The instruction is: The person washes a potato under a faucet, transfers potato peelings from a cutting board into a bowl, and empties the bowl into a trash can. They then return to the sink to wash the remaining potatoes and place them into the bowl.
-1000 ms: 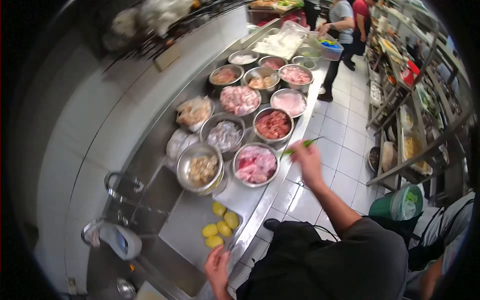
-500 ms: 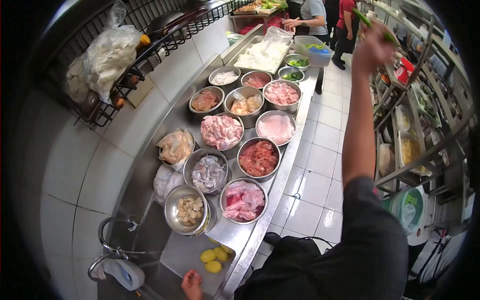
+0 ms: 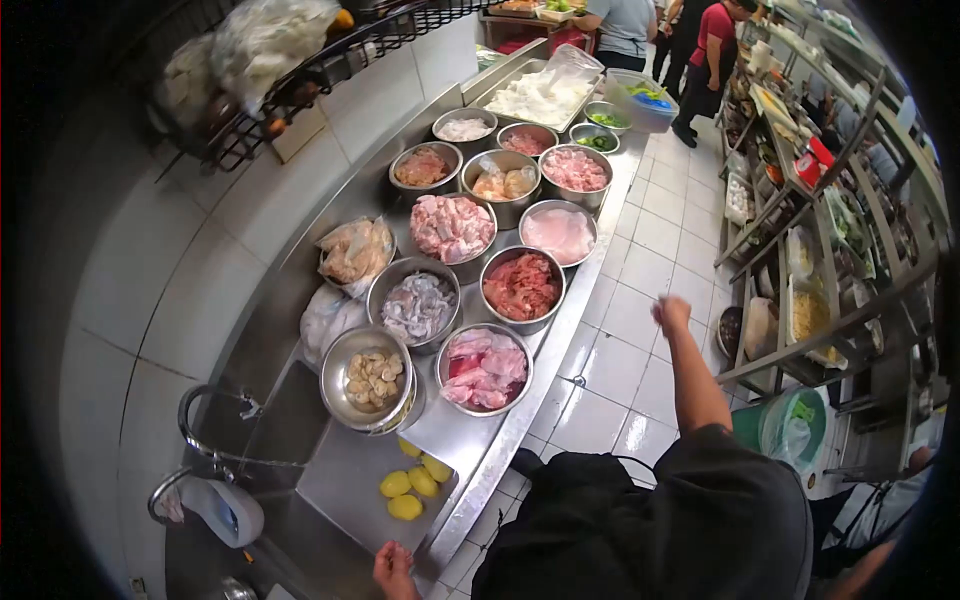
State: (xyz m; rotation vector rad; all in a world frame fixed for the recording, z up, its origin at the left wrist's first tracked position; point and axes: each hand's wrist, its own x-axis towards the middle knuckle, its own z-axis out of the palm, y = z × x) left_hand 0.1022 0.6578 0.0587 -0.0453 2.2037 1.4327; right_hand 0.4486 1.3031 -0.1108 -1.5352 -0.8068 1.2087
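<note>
My left hand (image 3: 393,562), fingers curled, is at the bottom by the counter's edge, below several peeled potatoes (image 3: 405,506). Whether anything is in it is too small to tell. My right hand (image 3: 672,312) hangs over the tiled floor, right of the counter, its fingers curled and nothing visible in them. On the steel counter stand metal bowls of pink meat pieces (image 3: 484,370), dark red meat (image 3: 521,286), grey seafood or meat strips (image 3: 417,305) and round beige slices (image 3: 374,380).
A sink tap (image 3: 205,440) is at the left. Shelves (image 3: 800,345) line the right side above a green bucket (image 3: 785,430). A wire rack (image 3: 240,150) hangs upper left. Co-workers (image 3: 712,50) stand at the far end.
My right arm has come down from high at the upper right, and the long green item it held is no longer seen in it. The view has shifted slightly.
</note>
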